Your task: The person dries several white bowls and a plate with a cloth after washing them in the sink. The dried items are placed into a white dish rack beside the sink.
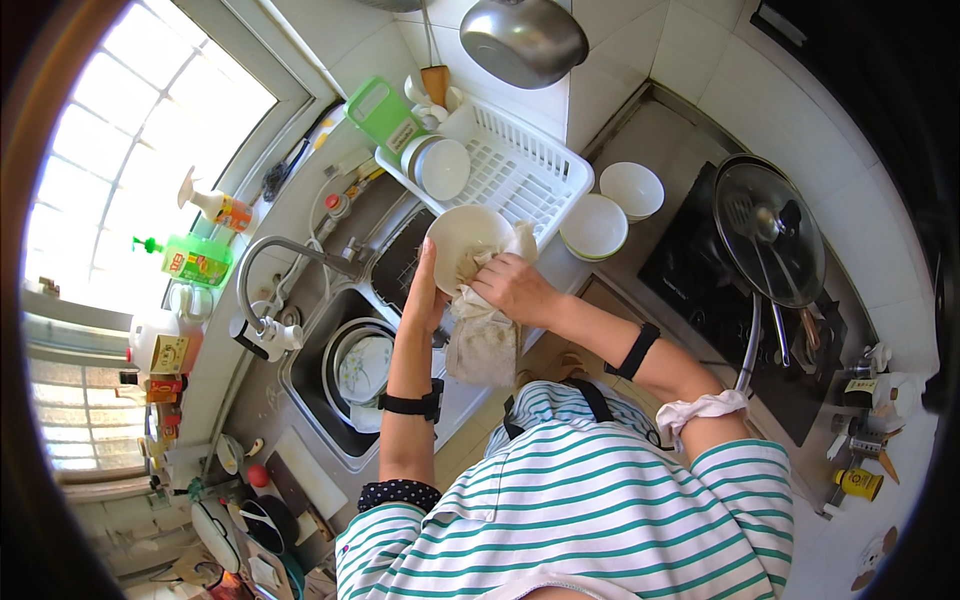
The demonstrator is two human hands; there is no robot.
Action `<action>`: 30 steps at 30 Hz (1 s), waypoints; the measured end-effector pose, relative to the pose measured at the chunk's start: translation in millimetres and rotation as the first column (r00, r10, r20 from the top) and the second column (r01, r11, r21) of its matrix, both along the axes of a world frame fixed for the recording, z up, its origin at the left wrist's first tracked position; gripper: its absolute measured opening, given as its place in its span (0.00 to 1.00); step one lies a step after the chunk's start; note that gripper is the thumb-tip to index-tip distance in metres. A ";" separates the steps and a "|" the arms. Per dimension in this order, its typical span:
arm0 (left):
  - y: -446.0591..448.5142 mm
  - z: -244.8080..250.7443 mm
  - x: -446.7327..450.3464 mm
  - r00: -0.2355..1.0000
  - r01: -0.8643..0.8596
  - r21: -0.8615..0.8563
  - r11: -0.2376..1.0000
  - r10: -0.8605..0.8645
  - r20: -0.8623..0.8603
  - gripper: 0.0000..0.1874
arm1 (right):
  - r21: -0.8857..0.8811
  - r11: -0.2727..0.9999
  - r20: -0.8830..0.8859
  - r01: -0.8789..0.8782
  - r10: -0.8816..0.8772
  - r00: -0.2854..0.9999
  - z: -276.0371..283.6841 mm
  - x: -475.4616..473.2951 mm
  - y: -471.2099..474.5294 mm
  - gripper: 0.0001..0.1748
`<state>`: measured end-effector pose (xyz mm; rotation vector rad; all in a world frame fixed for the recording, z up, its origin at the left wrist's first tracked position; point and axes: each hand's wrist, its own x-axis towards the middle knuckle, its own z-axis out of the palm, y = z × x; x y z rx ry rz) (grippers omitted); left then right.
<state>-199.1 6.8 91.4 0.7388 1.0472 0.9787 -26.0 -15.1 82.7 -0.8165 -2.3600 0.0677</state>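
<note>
A white bowl (463, 225) is tilted towards me, above the front edge of the counter. My left hand (427, 292) grips its left side, with the thumb up along the rim. Bunched in my right hand (517, 289) is a beige cloth (484, 349), pressed against the bowl's inside and right rim. The cloth's lower end hangs free below the bowl. Just beyond stands a white plastic dish rack (517, 169) with white bowls (444, 169) on edge at its left end. Two more white bowls, one (594, 225) with a green rim and one plain (631, 189), stand right of the rack.
Left is a sink (300, 382) holding a basin with a floral plate (365, 367), under a curved faucet (251, 262). Pump bottles (199, 259) line the window sill. On the right, a lidded pan (769, 232) sits on the cooktop (679, 247), its handle towards me. A metal pot (525, 45) hangs above.
</note>
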 end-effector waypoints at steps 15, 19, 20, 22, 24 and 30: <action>-8.5 -29.4 -7.7 0.803 0.176 0.296 0.939 -0.311 0.508 0.31 | -0.671 0.248 -0.474 -0.699 -0.868 0.148 15.0 17.9 30.9 0.22; -17.0 -23.4 -4.8 0.844 0.158 0.186 0.970 -0.230 0.485 0.25 | -0.875 0.357 -0.461 -0.326 -0.820 0.340 2.4 29.0 44.4 0.19; -19.4 -19.9 -2.8 0.880 0.161 0.204 0.965 -0.235 0.414 0.21 | -0.874 0.468 -0.480 -0.129 -0.792 0.378 3.9 32.5 46.6 0.15; -21.2 -12.8 2.6 0.963 0.189 0.225 0.956 -0.226 0.150 0.20 | -0.687 0.716 -0.600 0.126 -0.657 0.456 11.8 36.2 43.2 0.17; -22.9 -7.1 9.1 0.978 0.200 0.265 0.943 -0.207 0.000 0.20 | -0.516 0.845 -0.684 0.137 -0.504 0.527 24.8 34.2 29.4 0.27; -24.5 -0.1 15.0 0.983 0.169 0.280 0.945 -0.183 0.025 0.19 | -0.053 0.960 -0.179 0.275 -0.280 0.943 53.4 2.9 -15.1 0.36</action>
